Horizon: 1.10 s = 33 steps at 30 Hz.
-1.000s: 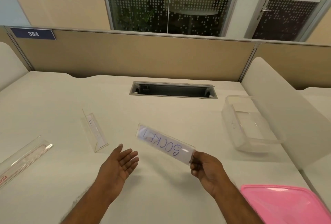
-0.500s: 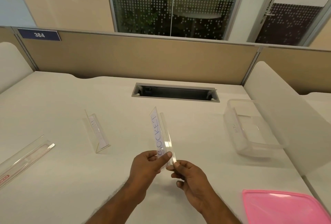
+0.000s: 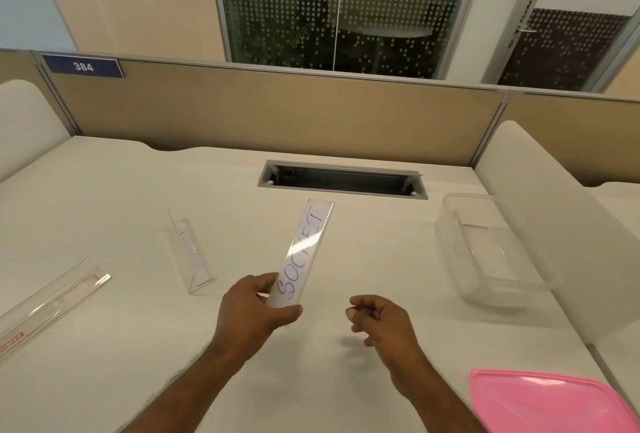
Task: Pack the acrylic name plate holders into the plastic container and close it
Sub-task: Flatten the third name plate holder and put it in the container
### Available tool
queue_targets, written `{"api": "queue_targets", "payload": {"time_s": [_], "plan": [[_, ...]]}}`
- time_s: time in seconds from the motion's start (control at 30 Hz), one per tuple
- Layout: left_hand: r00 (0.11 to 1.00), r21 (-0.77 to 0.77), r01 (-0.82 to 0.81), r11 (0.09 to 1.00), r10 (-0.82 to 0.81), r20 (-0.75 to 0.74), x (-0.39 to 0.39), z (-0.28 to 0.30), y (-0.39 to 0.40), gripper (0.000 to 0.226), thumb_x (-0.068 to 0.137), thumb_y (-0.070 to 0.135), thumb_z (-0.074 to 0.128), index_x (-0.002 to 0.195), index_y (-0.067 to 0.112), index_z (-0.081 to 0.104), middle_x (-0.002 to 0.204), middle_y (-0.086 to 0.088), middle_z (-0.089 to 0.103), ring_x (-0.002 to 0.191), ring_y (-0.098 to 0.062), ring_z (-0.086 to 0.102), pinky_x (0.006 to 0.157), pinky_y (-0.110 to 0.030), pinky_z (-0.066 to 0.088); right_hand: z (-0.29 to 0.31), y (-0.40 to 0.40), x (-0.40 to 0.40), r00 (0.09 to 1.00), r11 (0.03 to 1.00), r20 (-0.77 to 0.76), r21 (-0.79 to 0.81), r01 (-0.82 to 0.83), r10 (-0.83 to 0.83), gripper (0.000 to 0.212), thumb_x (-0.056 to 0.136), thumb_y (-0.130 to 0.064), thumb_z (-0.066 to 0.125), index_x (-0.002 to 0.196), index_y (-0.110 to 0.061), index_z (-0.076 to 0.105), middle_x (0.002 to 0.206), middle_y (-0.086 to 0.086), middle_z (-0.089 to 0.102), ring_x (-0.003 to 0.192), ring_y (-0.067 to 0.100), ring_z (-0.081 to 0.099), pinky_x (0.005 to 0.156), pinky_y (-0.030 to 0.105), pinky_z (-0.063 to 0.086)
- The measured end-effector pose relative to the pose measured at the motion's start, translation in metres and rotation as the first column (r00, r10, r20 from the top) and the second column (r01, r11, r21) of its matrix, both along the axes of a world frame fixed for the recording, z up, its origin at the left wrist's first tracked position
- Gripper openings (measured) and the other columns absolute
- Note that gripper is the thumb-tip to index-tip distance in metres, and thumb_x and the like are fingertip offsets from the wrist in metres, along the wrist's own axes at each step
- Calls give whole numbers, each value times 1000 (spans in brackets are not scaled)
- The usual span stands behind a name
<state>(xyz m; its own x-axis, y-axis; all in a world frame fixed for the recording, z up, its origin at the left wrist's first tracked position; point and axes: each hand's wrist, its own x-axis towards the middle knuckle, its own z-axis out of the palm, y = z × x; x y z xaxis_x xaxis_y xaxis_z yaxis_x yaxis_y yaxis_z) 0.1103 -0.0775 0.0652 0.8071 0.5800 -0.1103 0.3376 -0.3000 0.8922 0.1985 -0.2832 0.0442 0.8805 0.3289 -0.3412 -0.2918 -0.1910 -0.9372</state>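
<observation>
Far left, near edge of the white desk [image 3: 104, 190]: a long clear holder [image 3: 52, 304] lies flat, red strip at its near end, partly cut off by the frame. Right of it, a tent-shaped clear holder [image 3: 192, 252] stands on the desk, well apart from the hands. Centre: left hand [image 3: 254, 311] grasps the near end of the SOCKET holder [image 3: 304, 252], thumb on the near end of its face, fingers behind; holder lifted off the desk, tilted away, far end pointing toward the cable slot [image 3: 343, 180]. Handwritten blue "SOCKET" faces up. Right hand [image 3: 377, 318] just beside it, not touching the holder, fingers loosely curled, holding nothing, hovering above the desk with a shadow under it. Right: clear plastic container [image 3: 491, 252] sits open on the desk against the white side divider [image 3: 554, 225], something clear inside but can't tell what. Near right corner: pink lid [image 3: 554, 401] flat on the desk, apart from the container. Beige partition [image 3: 277, 114] at the far side, tag "384" [image 3: 83, 66] at far left.
</observation>
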Motion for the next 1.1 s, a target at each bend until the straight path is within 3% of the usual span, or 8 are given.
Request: {"api": "queue_targets", "payload": {"time_s": [0.1,0.23,0.43,0.57,0.63,0.7,0.93,1.1], "plan": [[999,141,31,990,-28,-26,-3,3,11,62,51,33,93,106,38,64,95,14,66,79,-8,67,60,-22,56,11,-3,11,989,1000,144,17,17,-19,22,81,-8,74,98,-20,71,90,5,74,74,10,64,64,19,47],[994,291,105,951,-101,-30,-4,15,21,62,48,32,86,108,33,71,88,11,60,78,-5,60,61,-19,48,30,-4,25,928,999,373,-30,27,-14,32,78,-9,77,103,-26,67,94,-3,72,67,0,59,66,14,50],[973,453,228,862,-219,-73,-6,30,29,65,50,25,83,113,32,71,88,14,56,87,-8,53,66,-13,36,49,-10,41,766,980,621,-192,-57,166,61,75,-26,81,124,-44,50,119,-24,56,98,3,57,66,14,47],[958,506,280,815,-272,-93,-5,38,30,68,51,24,81,118,31,69,91,16,55,92,-10,50,72,-18,41,56,-17,51,627,902,661,-389,-185,413,83,69,-51,81,137,-52,34,139,-33,36,122,-1,43,88,12,43],[948,545,306,781,-301,-101,-5,41,30,69,53,25,80,120,30,68,91,18,53,91,-10,48,72,-16,39,58,-17,54,581,847,635,-488,-209,509,91,67,-55,80,140,-57,26,138,-47,23,130,0,36,99,24,41],[940,572,324,754,-323,-107,-4,45,29,70,54,26,80,122,31,67,92,19,52,91,-9,46,71,-13,36,58,-18,55,556,820,623,-527,-223,551,91,67,-52,81,137,-61,25,132,-55,18,128,-9,31,100,23,40],[935,640,326,696,-338,-108,-2,55,30,71,55,24,82,123,33,66,94,18,52,88,-9,43,70,-10,31,57,-23,52,525,866,699,-465,-182,485,73,64,-45,86,129,-36,54,123,-36,44,115,-9,43,86,6,34],[943,692,283,665,-325,-73,0,64,27,69,57,27,82,123,34,65,97,18,51,89,-11,48,77,-25,39,59,-26,49,537,900,730,-410,-149,422,67,63,-44,87,123,-33,58,119,-28,53,110,-2,50,81,9,37]]}}
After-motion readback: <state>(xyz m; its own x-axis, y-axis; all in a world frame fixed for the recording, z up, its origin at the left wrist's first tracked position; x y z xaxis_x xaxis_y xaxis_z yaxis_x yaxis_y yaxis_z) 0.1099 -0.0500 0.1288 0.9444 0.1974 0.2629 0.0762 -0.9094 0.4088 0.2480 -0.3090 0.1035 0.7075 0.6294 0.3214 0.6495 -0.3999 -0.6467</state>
